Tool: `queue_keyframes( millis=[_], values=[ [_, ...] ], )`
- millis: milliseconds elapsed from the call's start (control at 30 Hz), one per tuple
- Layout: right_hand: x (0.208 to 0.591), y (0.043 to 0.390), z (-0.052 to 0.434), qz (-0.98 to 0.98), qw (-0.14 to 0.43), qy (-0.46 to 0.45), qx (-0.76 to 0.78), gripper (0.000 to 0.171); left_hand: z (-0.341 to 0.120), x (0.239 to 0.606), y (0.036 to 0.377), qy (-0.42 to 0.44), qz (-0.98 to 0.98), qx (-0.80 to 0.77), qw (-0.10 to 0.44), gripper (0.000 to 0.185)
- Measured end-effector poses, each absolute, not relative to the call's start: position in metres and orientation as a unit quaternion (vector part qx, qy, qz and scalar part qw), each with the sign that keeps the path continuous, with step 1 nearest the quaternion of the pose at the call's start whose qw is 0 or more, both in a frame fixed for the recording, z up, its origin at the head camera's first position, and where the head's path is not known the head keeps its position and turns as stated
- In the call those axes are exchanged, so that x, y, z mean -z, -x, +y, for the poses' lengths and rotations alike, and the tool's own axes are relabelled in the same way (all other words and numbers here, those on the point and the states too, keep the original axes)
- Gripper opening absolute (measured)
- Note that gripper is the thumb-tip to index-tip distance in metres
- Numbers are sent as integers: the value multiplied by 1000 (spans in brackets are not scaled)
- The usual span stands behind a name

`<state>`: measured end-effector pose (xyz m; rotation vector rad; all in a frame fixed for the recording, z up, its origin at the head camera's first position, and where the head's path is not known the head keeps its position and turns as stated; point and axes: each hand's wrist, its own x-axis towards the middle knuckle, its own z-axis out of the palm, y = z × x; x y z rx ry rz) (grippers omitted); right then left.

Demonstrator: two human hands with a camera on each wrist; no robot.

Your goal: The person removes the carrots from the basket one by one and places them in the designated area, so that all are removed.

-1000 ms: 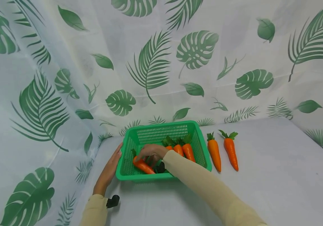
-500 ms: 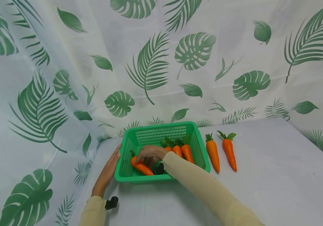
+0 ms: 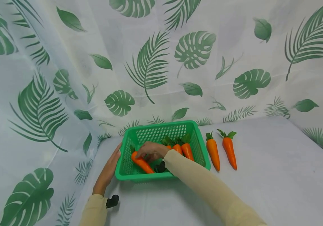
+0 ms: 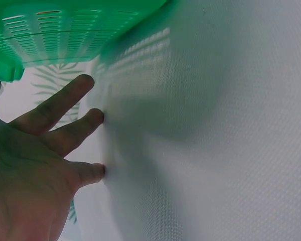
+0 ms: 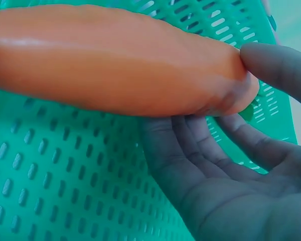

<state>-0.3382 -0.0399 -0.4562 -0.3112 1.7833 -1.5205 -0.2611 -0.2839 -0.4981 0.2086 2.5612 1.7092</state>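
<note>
In the head view a green plastic basket stands in the middle, with perforated walls. My right hand reaches into it and grips an orange carrot near its thick, leafy end. Seen from the right wrist, that carrot runs across the view, finger and thumb at its blunt end, other fingers curled beneath. The left hand lies along the basket's left side. From the left wrist, the same hand shows spread, straight fingers beside the basket wall.
Several carrots lie side by side at the basket's right, partly hidden by the right forearm. Two more carrots, one orange and one redder, lie on the white tabletop to the right. Leaf-printed curtain rises behind and at left.
The thick end of the gripped carrot has risen slightly along with my right hand. My left hand stays at the basket's side, and the other carrots keep their places.
</note>
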Motion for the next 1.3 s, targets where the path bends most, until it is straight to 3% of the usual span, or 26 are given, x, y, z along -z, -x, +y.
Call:
queue_keyframes(
  millis=[233, 700, 1033, 1300],
  values=[
    [452, 339, -38, 698, 366, 115, 605, 46, -283, 500, 262, -52, 832, -552, 28, 63],
    [440, 336, -40, 684, 323, 95, 647, 54, -281, 500, 259, -49, 834, -549, 28, 61],
    [425, 338, -35, 680, 298, 92, 664, 44, -281, 497, 259, -48, 838, -544, 27, 62],
    [413, 342, -25, 682, 280, 94, 669, 50, -281, 497, 259, -51, 834, -549, 28, 61]
  ],
)
